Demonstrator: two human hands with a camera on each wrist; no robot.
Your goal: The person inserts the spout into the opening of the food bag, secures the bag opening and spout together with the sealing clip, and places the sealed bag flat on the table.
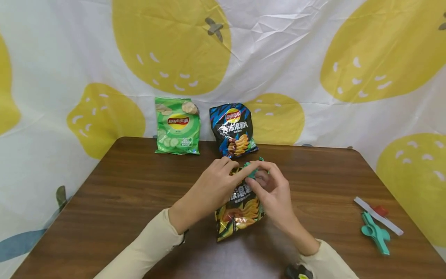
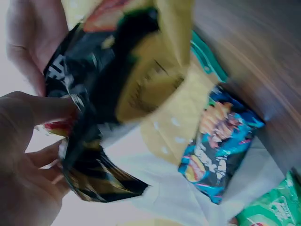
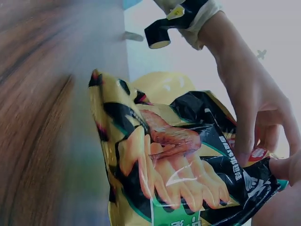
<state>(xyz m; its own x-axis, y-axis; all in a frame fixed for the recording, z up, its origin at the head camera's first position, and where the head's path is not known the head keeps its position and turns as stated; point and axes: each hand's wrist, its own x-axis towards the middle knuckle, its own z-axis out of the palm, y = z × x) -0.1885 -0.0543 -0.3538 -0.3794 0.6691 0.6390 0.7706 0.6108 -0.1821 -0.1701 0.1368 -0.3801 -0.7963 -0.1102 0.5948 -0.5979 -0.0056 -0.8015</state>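
The left hand (image 1: 213,184) has its fingers and thumb curled on the upper part of a black-and-gold foil crisp bag (image 1: 240,217), gripping it. The right hand (image 1: 277,193) bends its thumb and index finger around a teal plastic clip (image 1: 251,170), pinching it at the bag's top edge; whether the clip closes over the foil is hidden by the fingers. The bag slants with its printed front towards the person, over the middle of a dark brown wood-grain table (image 1: 139,193); I cannot tell whether its lower edge touches the surface. Just beyond the hands a blue-and-black foil crisp bag (image 1: 232,131) stands at the table's back edge, with a light green foil crisp bag (image 1: 178,130) upright to its left, apart from it. Well off to the right lie a second teal plastic clip (image 1: 376,232), a translucent white plastic strip (image 1: 378,216) and a red plastic piece (image 1: 381,210) partly under the strip. Behind hangs a white cloth with yellow lemons (image 1: 275,69).
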